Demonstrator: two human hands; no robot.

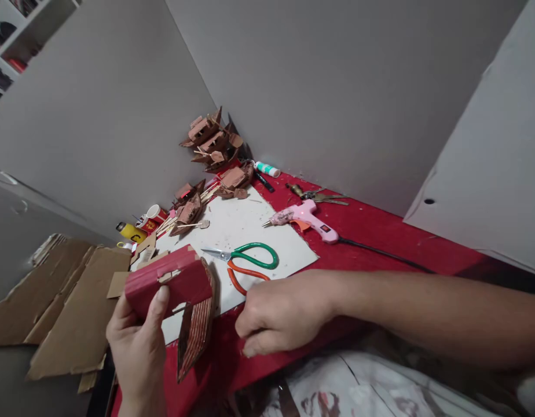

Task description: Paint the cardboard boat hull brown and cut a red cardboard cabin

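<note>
My left hand (139, 341) grips a red cardboard piece (189, 284) with torn pale patches, thumb on its face. Joined to or touching this piece is a brown ridged boat hull (198, 330), tilted over the table's front edge. My right hand (280, 318) is closed, fingers curled down, to the right of the hull; whatever it may hold is hidden. Scissors (252, 258) with one green and one orange handle lie just beyond it on a white sheet (237, 223). A pink glue gun (308, 217) rests farther back, its nozzle pointing left.
Small brown model boats (215, 139) stand in the back corner. Flattened cardboard (72, 307) juts out at the left, near a yellow bottle (132, 231) and a red-and-white cup (156, 213). Pliers (328, 197) lie behind the glue gun, whose black cord (380, 252) runs right. Grey panels enclose the red table.
</note>
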